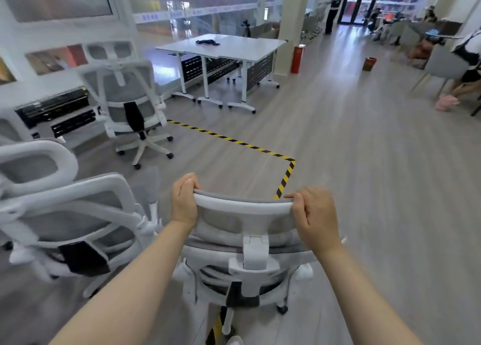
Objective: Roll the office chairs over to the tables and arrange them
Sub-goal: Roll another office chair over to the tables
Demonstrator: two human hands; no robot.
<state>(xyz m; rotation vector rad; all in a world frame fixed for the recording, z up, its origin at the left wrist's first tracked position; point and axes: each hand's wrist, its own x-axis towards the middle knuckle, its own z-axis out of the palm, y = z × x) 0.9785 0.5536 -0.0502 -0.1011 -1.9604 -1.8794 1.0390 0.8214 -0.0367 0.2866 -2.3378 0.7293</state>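
Observation:
A white and grey mesh office chair [244, 256] stands right in front of me, its back toward me. My left hand [184, 201] grips the left end of its headrest and my right hand [313, 218] grips the right end. The white tables [260, 49] stand pushed together far ahead, left of centre, beside a pillar. A second office chair [130, 102] stands on the left between me and the tables. A third office chair [65, 209] is close on my left.
Yellow and black tape [234, 141] marks a line across the wooden floor. A red cylinder [297, 59] stands by the pillar. A dark cloth [207, 42] lies on the tables. A seated person [466, 66] is at the right, another stands far back.

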